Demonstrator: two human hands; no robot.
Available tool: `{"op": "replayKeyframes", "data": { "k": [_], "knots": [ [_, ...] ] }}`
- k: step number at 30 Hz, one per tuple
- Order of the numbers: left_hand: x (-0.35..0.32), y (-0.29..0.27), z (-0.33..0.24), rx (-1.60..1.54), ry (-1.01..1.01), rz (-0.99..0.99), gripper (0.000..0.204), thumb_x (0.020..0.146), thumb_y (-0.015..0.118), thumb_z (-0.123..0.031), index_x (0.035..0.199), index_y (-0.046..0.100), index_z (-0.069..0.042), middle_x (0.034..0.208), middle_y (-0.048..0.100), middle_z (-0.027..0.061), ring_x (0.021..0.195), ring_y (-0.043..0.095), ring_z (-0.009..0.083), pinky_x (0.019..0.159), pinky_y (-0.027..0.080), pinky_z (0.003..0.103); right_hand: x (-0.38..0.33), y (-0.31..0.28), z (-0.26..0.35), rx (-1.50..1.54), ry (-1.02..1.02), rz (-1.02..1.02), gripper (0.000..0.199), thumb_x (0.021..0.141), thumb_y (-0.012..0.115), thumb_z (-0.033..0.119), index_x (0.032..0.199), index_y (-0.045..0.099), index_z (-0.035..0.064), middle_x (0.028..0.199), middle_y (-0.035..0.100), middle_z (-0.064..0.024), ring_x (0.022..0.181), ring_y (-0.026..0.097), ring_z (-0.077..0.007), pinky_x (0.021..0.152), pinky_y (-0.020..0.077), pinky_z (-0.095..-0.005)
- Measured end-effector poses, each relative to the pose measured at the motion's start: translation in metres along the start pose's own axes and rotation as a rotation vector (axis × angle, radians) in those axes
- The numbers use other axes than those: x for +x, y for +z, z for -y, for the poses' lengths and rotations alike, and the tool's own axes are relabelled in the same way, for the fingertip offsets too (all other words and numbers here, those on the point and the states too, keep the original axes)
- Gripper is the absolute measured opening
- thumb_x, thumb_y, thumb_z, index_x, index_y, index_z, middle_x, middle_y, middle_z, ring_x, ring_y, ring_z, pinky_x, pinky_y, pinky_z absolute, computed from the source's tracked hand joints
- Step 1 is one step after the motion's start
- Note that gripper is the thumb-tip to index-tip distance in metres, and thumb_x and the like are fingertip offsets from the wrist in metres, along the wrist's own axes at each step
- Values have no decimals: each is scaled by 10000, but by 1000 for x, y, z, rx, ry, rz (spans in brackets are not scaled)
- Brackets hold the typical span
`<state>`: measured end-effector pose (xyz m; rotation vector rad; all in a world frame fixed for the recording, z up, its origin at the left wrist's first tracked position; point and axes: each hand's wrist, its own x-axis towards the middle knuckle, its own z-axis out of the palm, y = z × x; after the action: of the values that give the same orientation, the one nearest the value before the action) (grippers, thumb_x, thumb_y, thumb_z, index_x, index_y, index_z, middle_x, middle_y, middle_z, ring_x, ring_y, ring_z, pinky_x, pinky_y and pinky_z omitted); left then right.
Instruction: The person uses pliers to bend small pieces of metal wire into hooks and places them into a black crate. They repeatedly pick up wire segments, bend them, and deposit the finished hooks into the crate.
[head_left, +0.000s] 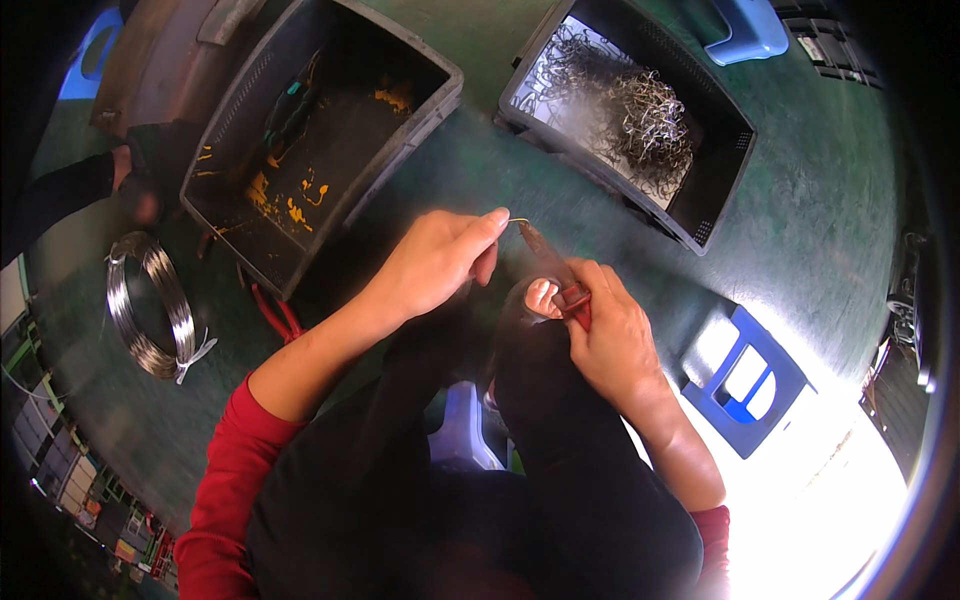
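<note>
Left fingers [489, 227] pinch a thin, curved, yellowish wire [517, 220]; right fingers [603, 284] wrap red-handled pliers [545, 252], tips at its right end.

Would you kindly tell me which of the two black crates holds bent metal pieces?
The right crate, piled with them; the left crate shows orange patches instead.

Left hand [437, 258] in fingertip pinch, right hand [614, 328] in curled grip

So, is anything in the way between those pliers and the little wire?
Nothing visible: the right hand holds the pliers with their tip right at the thin wire pinched in the left hand.
</note>
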<state>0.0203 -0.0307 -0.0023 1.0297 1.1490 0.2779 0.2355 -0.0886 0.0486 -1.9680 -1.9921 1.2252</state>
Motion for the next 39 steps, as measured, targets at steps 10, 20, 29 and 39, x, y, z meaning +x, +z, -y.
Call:
{"op": "replayKeyframes", "data": {
  "k": [10,20,29,39],
  "knots": [
    [-1,2,-1,-397,-139,93,596,1010,468,-445,551,496,-67,508,416,6,453,261,55,440,182,246,2,7,-7,-282,-122,-149,453,788,686,25,1213,554,106,1003,559,-95,933,597,-296,756,482,-438],
    [-1,-2,1,-468,-205,127,572,1014,471,-410,546,459,-81,501,349,-28,452,243,56,436,170,251,7,9,-10,-387,-164,-201,391,829,680,116,1203,566,122,1023,563,-87,937,591,-287,762,458,-446],
    [-3,-14,-11,-14,42,-61,695,1037,329,-549,630,573,-40,523,428,-2,489,379,80,497,307,247,11,-4,-16,456,63,294,264,940,624,134,1192,569,75,998,629,-82,837,646,-243,733,517,-333],
    [-3,6,-5,-408,198,-33,226,975,589,-117,1139,679,11,1054,702,94,1005,653,152,855,523,292,10,-11,-16,1468,419,940,453,1010,549,271,1364,425,17,1144,613,-165,1038,653,-258,842,570,-387]
  ]
}}
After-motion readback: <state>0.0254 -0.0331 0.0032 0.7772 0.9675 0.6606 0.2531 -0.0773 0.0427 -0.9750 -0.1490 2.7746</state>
